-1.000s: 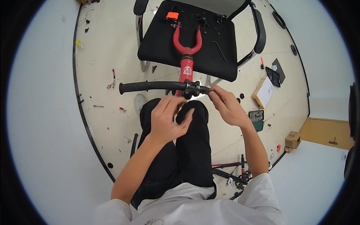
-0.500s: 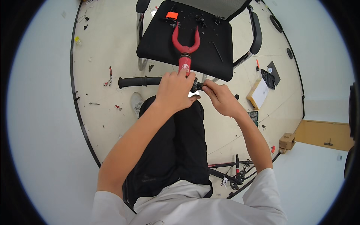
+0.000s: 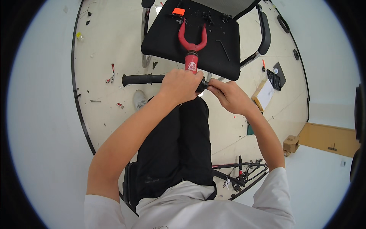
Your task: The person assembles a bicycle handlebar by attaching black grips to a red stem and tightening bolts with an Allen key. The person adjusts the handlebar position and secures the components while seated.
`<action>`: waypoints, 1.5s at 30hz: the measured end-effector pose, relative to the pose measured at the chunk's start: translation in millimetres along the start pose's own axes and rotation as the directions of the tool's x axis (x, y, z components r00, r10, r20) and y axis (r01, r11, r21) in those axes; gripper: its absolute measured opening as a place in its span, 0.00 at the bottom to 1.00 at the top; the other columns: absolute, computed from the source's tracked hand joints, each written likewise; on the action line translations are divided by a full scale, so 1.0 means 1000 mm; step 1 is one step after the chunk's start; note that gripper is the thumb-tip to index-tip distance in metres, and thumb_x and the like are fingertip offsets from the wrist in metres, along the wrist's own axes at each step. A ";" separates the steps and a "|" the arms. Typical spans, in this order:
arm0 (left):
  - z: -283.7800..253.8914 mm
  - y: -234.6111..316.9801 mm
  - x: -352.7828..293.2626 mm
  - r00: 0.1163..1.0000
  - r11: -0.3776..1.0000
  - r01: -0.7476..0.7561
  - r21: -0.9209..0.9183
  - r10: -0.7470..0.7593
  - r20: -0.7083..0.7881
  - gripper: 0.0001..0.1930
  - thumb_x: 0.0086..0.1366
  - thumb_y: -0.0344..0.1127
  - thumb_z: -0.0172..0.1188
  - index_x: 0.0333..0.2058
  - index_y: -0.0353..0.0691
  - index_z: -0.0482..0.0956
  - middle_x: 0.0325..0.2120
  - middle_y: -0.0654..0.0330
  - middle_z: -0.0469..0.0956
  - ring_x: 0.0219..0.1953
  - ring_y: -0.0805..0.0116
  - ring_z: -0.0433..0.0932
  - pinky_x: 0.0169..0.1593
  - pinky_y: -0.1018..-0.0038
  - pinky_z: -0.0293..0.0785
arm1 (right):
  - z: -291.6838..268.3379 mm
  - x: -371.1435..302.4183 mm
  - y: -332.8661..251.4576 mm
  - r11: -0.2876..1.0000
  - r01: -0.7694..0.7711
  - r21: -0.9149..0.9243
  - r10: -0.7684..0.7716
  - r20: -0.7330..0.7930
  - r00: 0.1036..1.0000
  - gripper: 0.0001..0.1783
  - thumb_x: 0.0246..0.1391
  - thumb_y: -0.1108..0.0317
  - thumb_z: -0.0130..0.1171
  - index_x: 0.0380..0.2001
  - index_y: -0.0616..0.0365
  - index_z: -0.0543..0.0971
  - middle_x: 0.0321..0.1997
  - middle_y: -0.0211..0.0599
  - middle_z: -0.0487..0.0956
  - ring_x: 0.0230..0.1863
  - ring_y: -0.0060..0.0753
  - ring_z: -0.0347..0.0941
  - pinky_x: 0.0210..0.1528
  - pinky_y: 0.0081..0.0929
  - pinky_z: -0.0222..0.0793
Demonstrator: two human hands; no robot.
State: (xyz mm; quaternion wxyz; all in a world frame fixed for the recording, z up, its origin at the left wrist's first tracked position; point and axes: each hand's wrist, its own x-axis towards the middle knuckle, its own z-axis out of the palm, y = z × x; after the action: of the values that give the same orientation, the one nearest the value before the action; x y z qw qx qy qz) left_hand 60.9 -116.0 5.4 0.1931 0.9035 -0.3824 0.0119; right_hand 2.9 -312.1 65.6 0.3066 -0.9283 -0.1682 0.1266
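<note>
A black bicycle handlebar (image 3: 139,79) with a rubber grip at its left end lies across in front of me, above my knees. Beyond it a red bicycle fork (image 3: 192,46) points away, its two prongs over the black chair seat. My left hand (image 3: 180,84) is closed over the handlebar, where the red tube meets it, and hides that joint. Just right of it sits a black clamp-like part (image 3: 202,84), mostly covered. My right hand (image 3: 228,95) pinches a small black piece (image 3: 207,86) beside this part; the fingers hide most of it.
On the chair seat (image 3: 164,47) lie an L-shaped hex key (image 3: 223,49), an orange object (image 3: 178,12) and several small dark parts. A bicycle frame (image 3: 240,173) lies on the floor at lower right. An open black tool case (image 3: 273,79) and a cardboard box (image 3: 291,144) are farther right.
My left hand has shifted slightly over the clamp-like part, covering more of it, with its thumb now tucked in. My right hand keeps its pinch, moved slightly right. The view has shifted a little.
</note>
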 end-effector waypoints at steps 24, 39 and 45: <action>0.004 -0.002 0.002 1.000 0.999 -0.015 -0.029 0.014 -0.021 0.19 0.49 0.46 0.71 0.33 0.44 0.75 0.17 0.56 0.78 0.22 0.53 0.81 0.27 0.60 0.75 | -0.032 0.030 0.021 0.987 -0.042 0.155 -0.038 0.478 0.878 0.17 0.69 0.60 0.51 0.29 0.61 0.73 0.18 0.34 0.64 0.20 0.32 0.58 0.26 0.33 0.57; 0.003 0.000 0.002 1.000 0.999 0.014 -0.042 -0.014 -0.005 0.18 0.48 0.47 0.72 0.32 0.44 0.75 0.17 0.56 0.78 0.22 0.52 0.81 0.26 0.60 0.75 | -0.032 0.025 0.010 0.845 -0.362 0.393 0.101 0.548 0.830 0.22 0.73 0.54 0.45 0.26 0.56 0.67 0.21 0.19 0.56 0.22 0.15 0.49 0.25 0.22 0.49; 0.004 -0.002 0.001 1.000 0.999 0.016 -0.039 -0.017 -0.018 0.20 0.48 0.48 0.72 0.32 0.44 0.75 0.17 0.57 0.78 0.21 0.52 0.81 0.26 0.59 0.74 | -0.032 0.032 0.012 0.904 -0.291 0.314 0.085 0.535 0.840 0.22 0.72 0.53 0.47 0.28 0.58 0.70 0.21 0.20 0.58 0.23 0.16 0.52 0.25 0.21 0.53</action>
State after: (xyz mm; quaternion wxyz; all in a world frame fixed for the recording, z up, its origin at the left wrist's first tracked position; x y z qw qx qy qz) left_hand 62.8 -117.0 0.8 0.2144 0.9025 -0.3734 0.0111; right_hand 46.0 -325.5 79.4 0.4122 -0.7952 -0.1213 0.4278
